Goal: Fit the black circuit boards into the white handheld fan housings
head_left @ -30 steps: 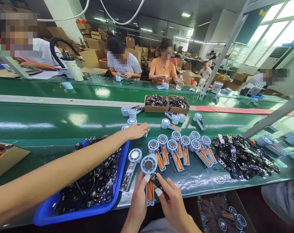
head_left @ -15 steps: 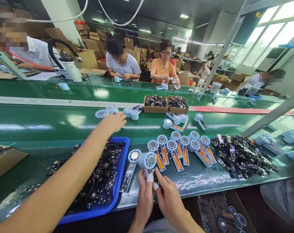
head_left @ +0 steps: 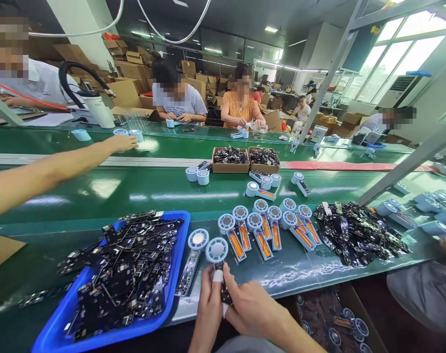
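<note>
At the bench's front edge, my left hand (head_left: pixel 209 299) is wrapped round the handle of a light blue fan unit (head_left: pixel 216 250), its round head pointing up. My right hand (head_left: pixel 247 301) pinches the same handle from the right, over a black circuit board (head_left: pixel 226 292) lying along it. White covers show on some fingertips. Just left of the held unit lies another fan unit (head_left: pixel 198 239) with a board in its handle. Behind and to the right, several fan units (head_left: pixel 254 222) with orange parts in their handles rest on the bench.
A blue tray (head_left: pixel 184 245) heaped with black boards is at left; a loose board pile (head_left: pixel 359 235) lies right. Beyond are two cardboard boxes (head_left: pixel 230 168) of boards. A co-worker's arm (head_left: pixel 72 157) crosses the belt at left. A metal post (head_left: pixel 403 159) slants at right.
The co-worker's arm has swung left and away, placing blue units farther across and uncovering the tray. The held unit's head now faces me more, and my right hand has turned across the handle.
</note>
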Tool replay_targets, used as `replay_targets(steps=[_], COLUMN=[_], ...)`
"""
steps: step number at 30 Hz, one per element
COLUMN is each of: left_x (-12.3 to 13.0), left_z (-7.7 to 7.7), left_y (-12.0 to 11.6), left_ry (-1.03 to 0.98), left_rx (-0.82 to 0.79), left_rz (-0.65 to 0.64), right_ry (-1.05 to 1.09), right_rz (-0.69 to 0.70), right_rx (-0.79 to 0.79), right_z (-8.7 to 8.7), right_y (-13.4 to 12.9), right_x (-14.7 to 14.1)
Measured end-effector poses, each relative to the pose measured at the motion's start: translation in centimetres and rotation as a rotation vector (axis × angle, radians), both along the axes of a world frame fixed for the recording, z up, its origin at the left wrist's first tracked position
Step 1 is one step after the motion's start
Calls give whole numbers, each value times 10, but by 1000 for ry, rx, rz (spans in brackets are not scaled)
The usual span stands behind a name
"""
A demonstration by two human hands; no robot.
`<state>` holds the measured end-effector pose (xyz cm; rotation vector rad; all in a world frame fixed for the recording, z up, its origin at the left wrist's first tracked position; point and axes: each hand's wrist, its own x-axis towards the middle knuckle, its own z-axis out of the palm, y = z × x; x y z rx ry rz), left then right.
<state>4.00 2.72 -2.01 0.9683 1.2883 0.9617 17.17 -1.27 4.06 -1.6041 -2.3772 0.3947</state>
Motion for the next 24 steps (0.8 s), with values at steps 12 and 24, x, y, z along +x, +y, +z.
replay_targets(steps=[12,24], left_x=[-6,-6], left_z=[2,30], left_y=[22,26], left_ry=[481,978], left_rx=[203,306], left_rz=[-66,-385], right_ry=[-83,-104], right_rz=[-860,-857], right_rx=[46,-30], right_z=[-10,-2], right_y=[67,64], right_x=[5,32])
